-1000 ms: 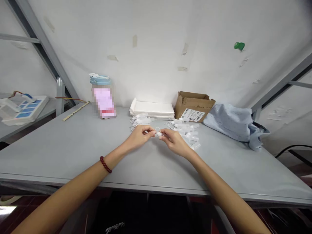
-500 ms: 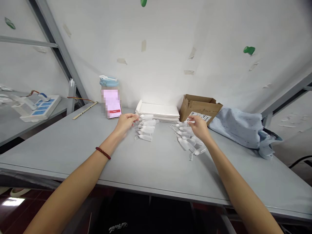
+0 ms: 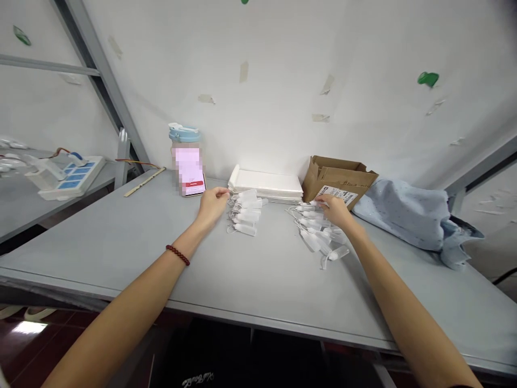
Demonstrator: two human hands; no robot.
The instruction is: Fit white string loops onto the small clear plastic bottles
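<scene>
Small clear plastic tubes with white caps and cord loops lie in two groups on the grey table. The left group (image 3: 244, 217) is stacked in a rough column, cords toward the left. My left hand (image 3: 213, 207) is at its upper left end, thumb and fingers pinched together beside the cords; whether a cord is between them is hidden. The right group (image 3: 317, 237) is more scattered, its tubes lying at different angles. My right hand (image 3: 337, 211) reaches over its far end, with the fingertips closed on a tube (image 3: 306, 206) there.
Behind the groups are a stack of white sheets (image 3: 269, 180) and an open cardboard box (image 3: 339, 178). A phone (image 3: 189, 170) leans on a blue-lidded cup (image 3: 184, 133). Light blue cloth (image 3: 404, 213) lies to the right. A thin strip (image 3: 144, 182) and the wall (image 3: 278, 70) are at the back.
The topmost tube of the left group now lies tilted over those below, and my left fingers have drawn slightly away from it. My right fingertips remain at the right group's far end.
</scene>
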